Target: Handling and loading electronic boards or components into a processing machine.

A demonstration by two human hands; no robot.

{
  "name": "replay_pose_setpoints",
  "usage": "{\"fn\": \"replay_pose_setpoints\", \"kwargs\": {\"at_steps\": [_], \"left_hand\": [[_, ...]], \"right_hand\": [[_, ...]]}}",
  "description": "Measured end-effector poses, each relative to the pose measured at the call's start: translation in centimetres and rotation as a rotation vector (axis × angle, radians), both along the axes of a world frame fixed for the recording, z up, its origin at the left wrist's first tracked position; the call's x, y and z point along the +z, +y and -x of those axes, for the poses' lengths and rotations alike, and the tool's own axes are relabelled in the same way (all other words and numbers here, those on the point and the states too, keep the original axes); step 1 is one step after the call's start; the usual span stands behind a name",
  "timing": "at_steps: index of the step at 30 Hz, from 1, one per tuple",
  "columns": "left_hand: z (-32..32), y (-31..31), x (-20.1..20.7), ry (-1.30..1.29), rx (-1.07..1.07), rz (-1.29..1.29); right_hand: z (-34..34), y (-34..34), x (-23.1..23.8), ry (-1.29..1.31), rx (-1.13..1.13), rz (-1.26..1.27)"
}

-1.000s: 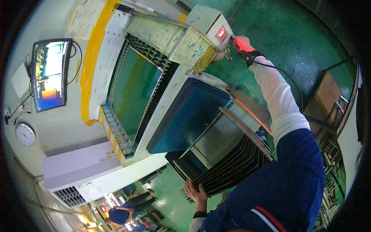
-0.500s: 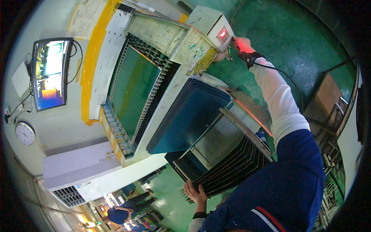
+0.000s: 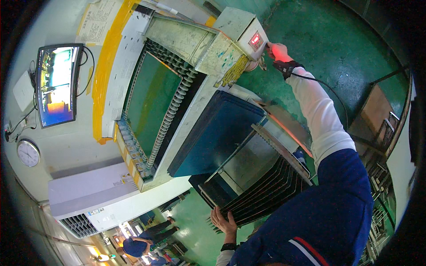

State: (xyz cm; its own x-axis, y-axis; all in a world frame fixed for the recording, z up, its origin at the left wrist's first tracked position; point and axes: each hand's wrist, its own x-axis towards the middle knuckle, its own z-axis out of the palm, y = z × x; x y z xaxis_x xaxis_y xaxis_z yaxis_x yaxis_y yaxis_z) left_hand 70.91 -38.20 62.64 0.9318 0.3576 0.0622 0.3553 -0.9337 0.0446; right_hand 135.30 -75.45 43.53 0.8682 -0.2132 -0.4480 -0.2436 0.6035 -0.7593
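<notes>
My right hand (image 3: 278, 52) reaches up to the edge of a pale control box (image 3: 242, 31) with a lit red display (image 3: 256, 40). Its fingers are drawn together at the box's side, and red light falls on the hand. What the fingertips press or hold is hidden. Low in the view, my left hand (image 3: 225, 223) lies with fingers apart against the near edge of a black slotted rack (image 3: 262, 195), which holds several thin dark panels. Left of the control box, a green rectangular panel (image 3: 153, 97) lies inside a machine frame, bordered by rows of rollers (image 3: 171, 115).
A stack of dark blue boards (image 3: 217, 133) leans beside the machine. At left are a monitor (image 3: 57, 86), a wall clock (image 3: 28, 153) and a white air conditioner (image 3: 97, 195). Another person (image 3: 137, 246) stands in the background. A cable hangs from my right wrist.
The green panel has shifted slightly left on the rollers, baring more of the row along its right edge. Both my hands stay where they were.
</notes>
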Motion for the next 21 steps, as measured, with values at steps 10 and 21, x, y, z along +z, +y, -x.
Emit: {"fn": "replay_pose_setpoints", "kwargs": {"at_steps": [10, 21], "left_hand": [[-0.26, -0.08, 0.06, -0.018, 0.006, 0.028], [-0.52, -0.29, 0.36, -0.012, -0.016, 0.005]], "right_hand": [[0.14, 0.04, 0.43, 0.019, -0.014, 0.001], [0.07, 0.29, 0.2, 0.009, -0.048, 0.029]]}}
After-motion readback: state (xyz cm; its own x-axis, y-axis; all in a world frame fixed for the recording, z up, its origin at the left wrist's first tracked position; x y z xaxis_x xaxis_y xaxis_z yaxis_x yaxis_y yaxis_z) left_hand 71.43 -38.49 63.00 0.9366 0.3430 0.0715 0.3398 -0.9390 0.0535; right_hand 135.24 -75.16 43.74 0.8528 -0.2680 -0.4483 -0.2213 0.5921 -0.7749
